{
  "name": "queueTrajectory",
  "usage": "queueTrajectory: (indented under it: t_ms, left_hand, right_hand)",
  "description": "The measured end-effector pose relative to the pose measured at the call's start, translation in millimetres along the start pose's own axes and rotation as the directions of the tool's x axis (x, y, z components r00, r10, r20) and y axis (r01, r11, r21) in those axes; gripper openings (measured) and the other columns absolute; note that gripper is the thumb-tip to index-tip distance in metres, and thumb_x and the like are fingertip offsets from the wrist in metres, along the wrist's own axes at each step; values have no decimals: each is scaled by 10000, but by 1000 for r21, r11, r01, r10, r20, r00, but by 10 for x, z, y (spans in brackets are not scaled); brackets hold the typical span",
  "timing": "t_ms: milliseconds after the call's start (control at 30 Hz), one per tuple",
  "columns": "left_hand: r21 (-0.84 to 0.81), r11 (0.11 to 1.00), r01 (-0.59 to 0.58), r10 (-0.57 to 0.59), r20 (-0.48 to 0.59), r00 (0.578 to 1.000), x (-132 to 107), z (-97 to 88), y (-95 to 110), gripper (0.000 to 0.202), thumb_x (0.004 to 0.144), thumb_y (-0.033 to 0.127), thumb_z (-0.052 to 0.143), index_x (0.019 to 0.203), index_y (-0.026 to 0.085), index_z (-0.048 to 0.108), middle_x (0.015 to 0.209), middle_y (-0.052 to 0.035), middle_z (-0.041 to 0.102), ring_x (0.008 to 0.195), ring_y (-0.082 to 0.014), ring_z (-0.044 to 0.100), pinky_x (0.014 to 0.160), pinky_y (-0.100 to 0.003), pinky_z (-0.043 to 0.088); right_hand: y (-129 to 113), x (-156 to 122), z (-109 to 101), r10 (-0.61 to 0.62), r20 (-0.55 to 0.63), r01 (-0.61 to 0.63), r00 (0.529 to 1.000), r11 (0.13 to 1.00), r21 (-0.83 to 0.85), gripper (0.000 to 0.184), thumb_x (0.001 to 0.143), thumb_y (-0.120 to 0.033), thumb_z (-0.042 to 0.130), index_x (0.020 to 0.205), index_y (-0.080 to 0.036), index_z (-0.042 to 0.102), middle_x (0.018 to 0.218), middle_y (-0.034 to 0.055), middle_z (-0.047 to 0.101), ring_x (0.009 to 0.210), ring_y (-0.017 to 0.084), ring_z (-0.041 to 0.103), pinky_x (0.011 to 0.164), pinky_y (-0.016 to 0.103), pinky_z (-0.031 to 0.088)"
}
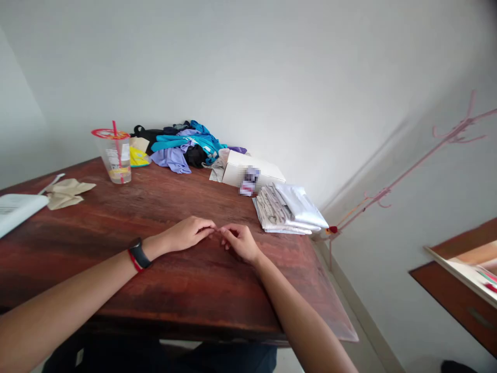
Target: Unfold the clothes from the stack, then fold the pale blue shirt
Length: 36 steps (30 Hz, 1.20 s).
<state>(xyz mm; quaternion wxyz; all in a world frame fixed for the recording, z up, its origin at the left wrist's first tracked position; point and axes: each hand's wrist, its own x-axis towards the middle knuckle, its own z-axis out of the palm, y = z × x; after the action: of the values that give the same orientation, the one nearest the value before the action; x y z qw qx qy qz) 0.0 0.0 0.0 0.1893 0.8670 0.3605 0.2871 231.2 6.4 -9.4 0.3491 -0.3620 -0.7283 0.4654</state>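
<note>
My left hand [190,233] rests above the wooden table [163,280], its fingers pressed together and pointing right. A dark wristband [139,253] and a red cord circle that wrist. Opposite it, my right hand [241,242] has thumb and index finger brought close in a pinch. The fingertips of both hands meet, or nearly meet, over the middle of the table. Anything between them is too small to make out. Nearest to my right hand is a stack of folded plastic packages [287,210], a short way beyond it and not touched.
A plastic cup [116,160] with a red straw stands at the left back. Nearby lie a crumpled brown napkin [70,194] and a white container [19,210]. Heaped clothes [186,145] and a white box [256,168] are against the wall. A pink coat rack [419,158] leans right.
</note>
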Motion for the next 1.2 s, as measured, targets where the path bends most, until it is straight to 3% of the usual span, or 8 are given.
queueTrajectory:
  t_ms: [167,367,500,567,633,833,1100,1200]
  left_hand:
    - [-26,1000,13,-14,-30,999,-9,-11,0,253,1014,297,526,1094,228,757,953,-24,786,863,-188,729,802,-242,490]
    - [-19,1000,14,-14,-33,999,-13,-8,-25,282,1010,338,526,1098,221,767,943,-33,790,847,-192,734,789,-243,507]
    - [-20,999,31,-31,-28,999,-18,-19,-24,257,1002,305,542,1103,224,764,951,-24,787,860,-188,733,794,-242,496]
    - [-27,999,38,-39,-28,999,-22,-26,-13,248,997,299,548,1088,227,768,951,-22,787,859,-188,733,793,-243,495]
    - [-32,999,32,-33,-30,999,-24,-30,-4,252,996,306,546,1074,229,773,955,-26,787,854,-190,732,784,-245,498]
    - [-17,1000,21,-22,-27,999,-28,-38,-3,272,1002,329,535,1080,225,773,970,-34,789,858,-191,731,781,-244,502]
    - [4,1000,20,-20,-22,1000,-32,-26,-20,268,1004,324,537,1099,241,774,1016,-27,792,906,-198,735,818,-249,497]
    - [16,1000,12,-12,-14,1000,-32,-23,-25,284,1014,333,521,1104,236,772,1023,-33,792,909,-200,734,821,-253,500]
  right_hand:
    - [-44,56,-201,-82,-273,67,959,996,-65,443,923,-569,599,918,-147,733,615,16,634,545,137,581,551,252,474]
    - [-102,63,-379,-161,-415,81,895,976,-205,426,962,-537,530,939,-158,722,668,38,658,601,177,622,601,296,508]
    - [-210,21,-627,-455,-554,61,697,808,-587,325,979,-411,489,955,-182,719,971,116,702,987,256,657,921,412,516]
    - [-243,3,-783,-549,-617,-88,564,703,-706,301,962,-357,485,1065,-185,710,1166,151,648,1184,296,583,1054,499,437]
    - [-230,-9,-917,-551,-675,-274,491,638,-719,344,932,-320,502,1199,-189,674,1340,174,554,1346,341,466,1108,576,365]
    - [-68,-20,-1090,-251,-756,-589,604,498,-636,589,877,-344,541,1441,-175,514,1608,199,307,1545,447,88,1132,736,211]
    - [-182,-97,-1147,49,-714,-664,698,418,-620,729,902,-488,538,1561,-224,374,1654,159,275,1548,440,76,1104,784,214]
    - [-190,-126,-1162,45,-678,-620,733,454,-640,722,908,-468,551,1558,-198,390,1620,168,344,1518,401,206,1128,635,329]
